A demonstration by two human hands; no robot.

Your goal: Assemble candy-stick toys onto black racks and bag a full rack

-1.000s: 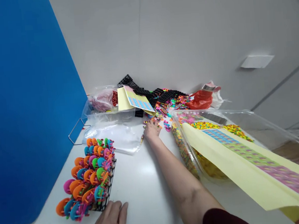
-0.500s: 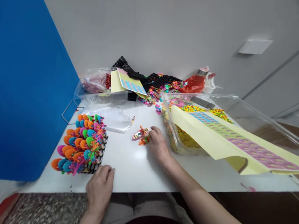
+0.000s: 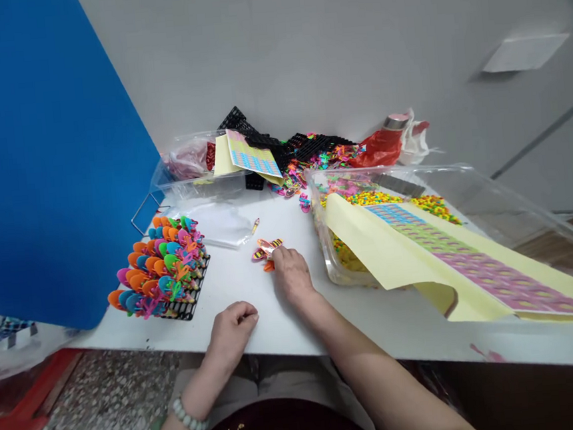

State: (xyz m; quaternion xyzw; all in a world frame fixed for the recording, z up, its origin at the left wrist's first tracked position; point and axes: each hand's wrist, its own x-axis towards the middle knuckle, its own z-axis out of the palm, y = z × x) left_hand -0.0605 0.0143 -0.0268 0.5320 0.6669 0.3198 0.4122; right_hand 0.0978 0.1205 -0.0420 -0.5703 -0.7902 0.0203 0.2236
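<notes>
My right hand (image 3: 292,273) is over a small cluster of colourful plastic pieces (image 3: 265,249), orange with a striped, shiny winged shape. Its fingers are closed at the cluster's right side, pinching a piece they partly hide. My left hand (image 3: 232,331) is near the table's front edge, fingers loosely curled, with nothing showing in them. To its left stands a black grid rack (image 3: 190,309) filled with rows of small toys (image 3: 158,270) with orange, blue, green and pink oval tops. A tiny striped stick-like piece (image 3: 256,226) lies beyond the cluster.
A clear plastic bin (image 3: 328,265) of small coloured beads (image 3: 431,208) stands at right, with yellow printed sheets (image 3: 364,251) across it. Behind are black grids (image 3: 311,147), loose pieces (image 3: 293,179), a red bag (image 3: 376,150) and clear bags (image 3: 227,225). A blue panel (image 3: 51,162) borders the left.
My left hand has moved right, away from the rack, and its fingers have curled. My right hand has shifted slightly left over the pieces, which have turned a little. The view has shifted somewhat.
</notes>
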